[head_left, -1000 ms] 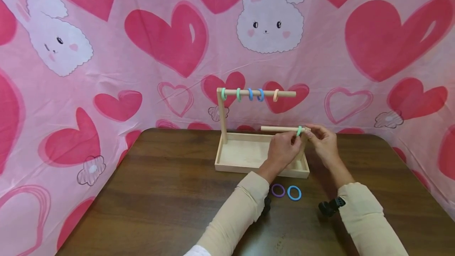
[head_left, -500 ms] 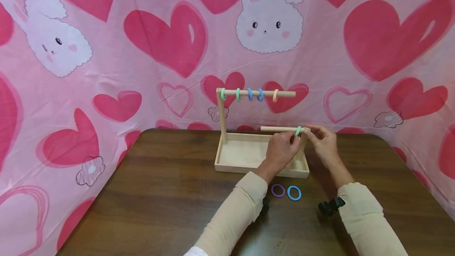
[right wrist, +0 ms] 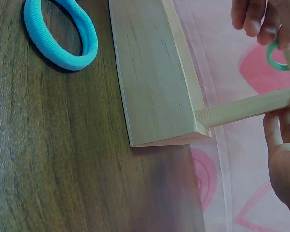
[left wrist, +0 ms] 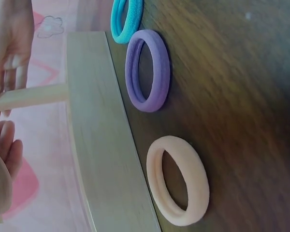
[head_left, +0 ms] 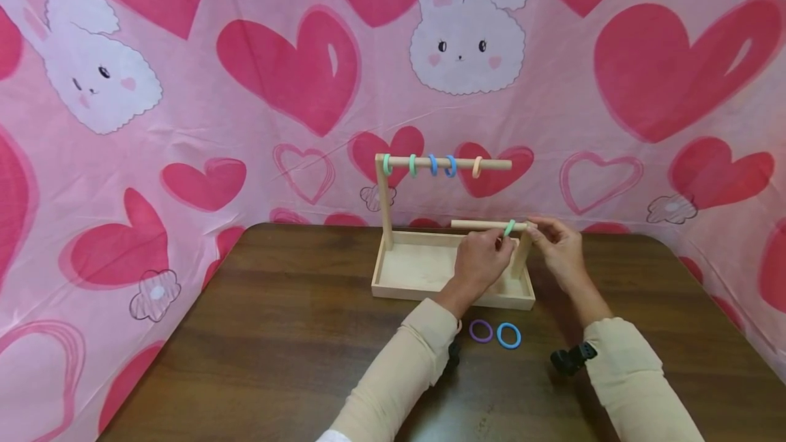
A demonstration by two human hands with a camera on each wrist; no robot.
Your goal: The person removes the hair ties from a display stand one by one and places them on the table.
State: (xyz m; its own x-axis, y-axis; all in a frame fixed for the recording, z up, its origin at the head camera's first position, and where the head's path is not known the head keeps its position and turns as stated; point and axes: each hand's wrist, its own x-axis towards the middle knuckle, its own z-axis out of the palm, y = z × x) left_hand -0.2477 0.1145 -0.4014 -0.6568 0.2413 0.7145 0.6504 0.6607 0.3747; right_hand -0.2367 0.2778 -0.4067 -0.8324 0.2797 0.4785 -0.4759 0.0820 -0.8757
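Note:
My left hand (head_left: 482,263) pinches a mint-green hair tie (head_left: 509,228) that sits round the lower bar (head_left: 469,224) of a wooden stand, a little left of its post (head_left: 521,254). At the top of that post my right hand (head_left: 562,252) grips the bar's end between thumb and fingers. In the right wrist view the green hair tie (right wrist: 270,58) hangs near the left hand's fingertips. Higher up, the upper bar (head_left: 399,161) carries several hair ties: green ones, blue ones (head_left: 451,166) and a peach one (head_left: 477,168).
On the dark wooden table (head_left: 276,333), before the stand's tray (head_left: 454,297), lie a purple hair tie (head_left: 481,331) and a blue one (head_left: 509,335). A peach hair tie (left wrist: 197,186) beside them is mostly hidden by the left sleeve in the head view. A pink heart-print cloth hangs behind.
The left hand has moved the green hair tie leftward along the lower bar, away from the post. The right hand has kept its place at the post's top.

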